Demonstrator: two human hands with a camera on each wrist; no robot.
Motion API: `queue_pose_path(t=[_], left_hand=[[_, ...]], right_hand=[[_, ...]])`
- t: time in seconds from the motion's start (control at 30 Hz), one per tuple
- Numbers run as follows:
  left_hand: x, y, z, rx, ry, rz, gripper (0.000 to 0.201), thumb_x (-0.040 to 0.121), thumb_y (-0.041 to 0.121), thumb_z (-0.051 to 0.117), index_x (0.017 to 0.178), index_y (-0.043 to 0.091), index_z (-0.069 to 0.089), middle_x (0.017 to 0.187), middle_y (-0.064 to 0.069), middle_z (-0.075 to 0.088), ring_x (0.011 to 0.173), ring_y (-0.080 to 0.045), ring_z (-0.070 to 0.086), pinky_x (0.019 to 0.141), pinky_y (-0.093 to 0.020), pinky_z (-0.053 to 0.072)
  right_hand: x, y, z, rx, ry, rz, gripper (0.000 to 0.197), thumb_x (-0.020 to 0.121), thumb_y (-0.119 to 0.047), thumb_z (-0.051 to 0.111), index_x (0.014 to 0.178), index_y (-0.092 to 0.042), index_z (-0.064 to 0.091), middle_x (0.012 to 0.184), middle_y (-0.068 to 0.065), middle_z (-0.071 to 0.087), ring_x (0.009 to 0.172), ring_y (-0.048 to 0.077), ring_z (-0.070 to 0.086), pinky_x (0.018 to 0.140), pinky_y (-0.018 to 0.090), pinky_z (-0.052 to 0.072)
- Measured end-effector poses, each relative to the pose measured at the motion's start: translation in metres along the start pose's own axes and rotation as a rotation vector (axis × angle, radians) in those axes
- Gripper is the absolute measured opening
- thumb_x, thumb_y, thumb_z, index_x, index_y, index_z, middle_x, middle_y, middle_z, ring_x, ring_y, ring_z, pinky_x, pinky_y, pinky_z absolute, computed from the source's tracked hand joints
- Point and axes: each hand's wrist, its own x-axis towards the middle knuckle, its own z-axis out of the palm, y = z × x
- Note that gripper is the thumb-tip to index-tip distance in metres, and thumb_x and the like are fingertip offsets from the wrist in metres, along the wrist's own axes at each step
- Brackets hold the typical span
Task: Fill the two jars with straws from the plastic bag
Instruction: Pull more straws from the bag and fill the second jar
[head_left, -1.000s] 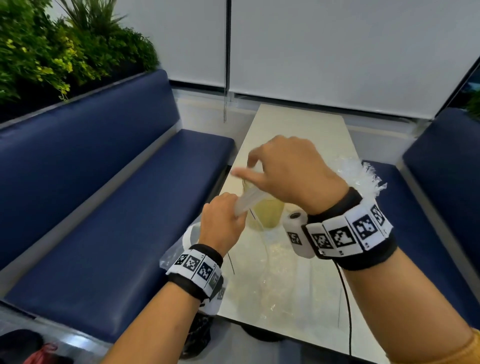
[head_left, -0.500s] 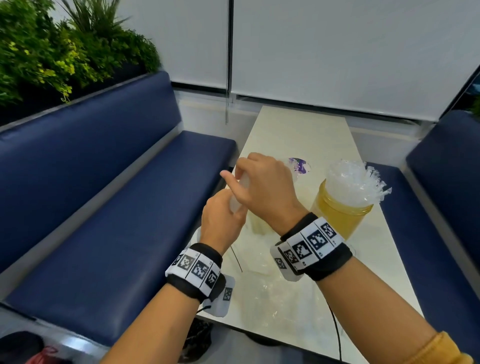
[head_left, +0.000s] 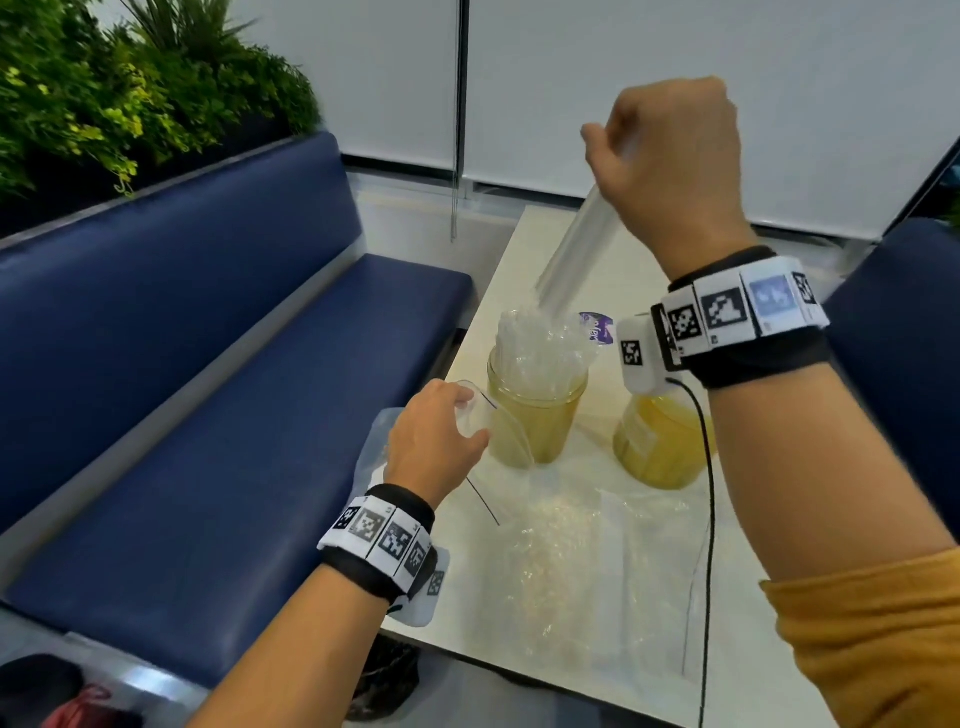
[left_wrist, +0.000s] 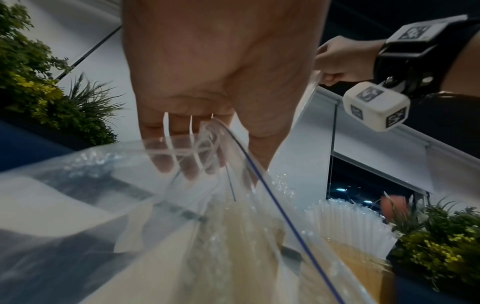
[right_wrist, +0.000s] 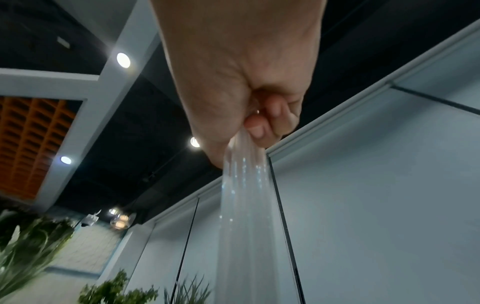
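My right hand is raised above the table and pinches a bundle of clear straws. The bundle's lower end hangs over the left jar, an amber glass jar packed with upright straws. In the right wrist view the fingers squeeze the top of the bundle. My left hand grips the mouth of the clear plastic bag, which lies flat on the table; its fingers curl around the rim. The right jar is partly hidden behind my right wrist.
The cream table is narrow, with blue benches on the left and right. Green plants stand behind the left bench. A purple-printed item lies behind the jars. A black cable hangs from my right wrist.
My right hand has risen from beside my left hand, drawing a bundle of straws up to above the left jar. My left hand stays at the bag's mouth.
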Motion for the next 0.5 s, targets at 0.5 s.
queue_pose_path(t=[0.5], left_hand=[[-0.005,0.007,-0.006,0.015,-0.064,0.030,0.040,0.085,0.043,0.072,0.121,0.028,0.062,0.115,0.014,0.059,0.096,-0.003,0.056,0.076,-0.021,0.041]], right_hand=[[-0.054,0.010,0.114,-0.024,-0.356,-0.069,0.031,0.094,-0.037,0.055,0.080,-0.013,0.067,0.078,0.006,0.065,0.076,0.027,0.060,0.063,0.027,0.034]])
